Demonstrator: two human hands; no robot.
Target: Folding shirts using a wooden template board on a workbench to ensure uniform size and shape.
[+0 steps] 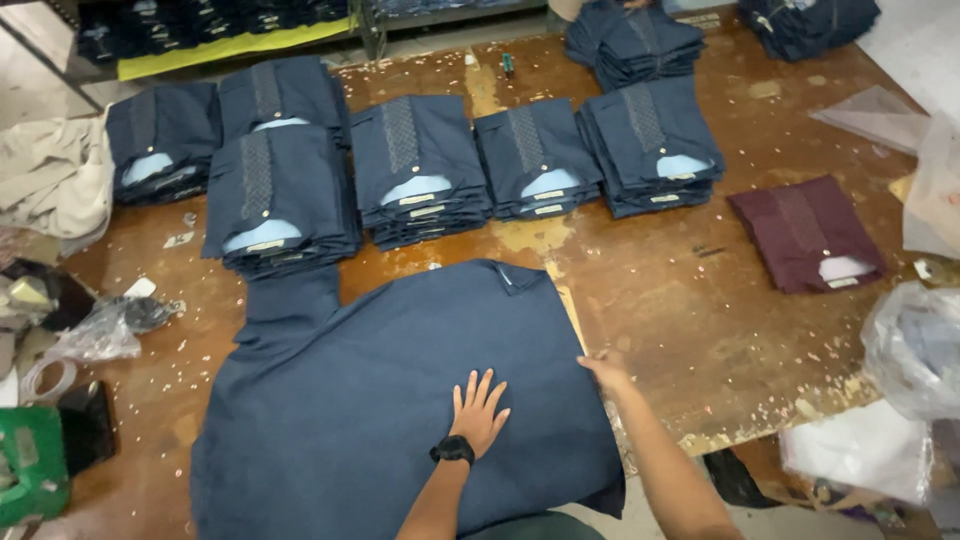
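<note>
Even overhead light, soft shadows, mild edge distortion, slight blur

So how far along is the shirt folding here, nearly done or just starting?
Well along, it seems. Six stacks of folded navy shirts and one folded maroon shirt already sit on the wooden table. In hand: a navy shirt lies spread flat, left hand pressing it, right hand at its edge. It is not yet folded. How many more wait cannot be told.

A worn brown wooden tabletop (700, 330), its finish flaking in pale specks, fills the view. Behind it runs a metal shelf (370, 25). Pale floor (920, 40) shows at the upper right.
</note>
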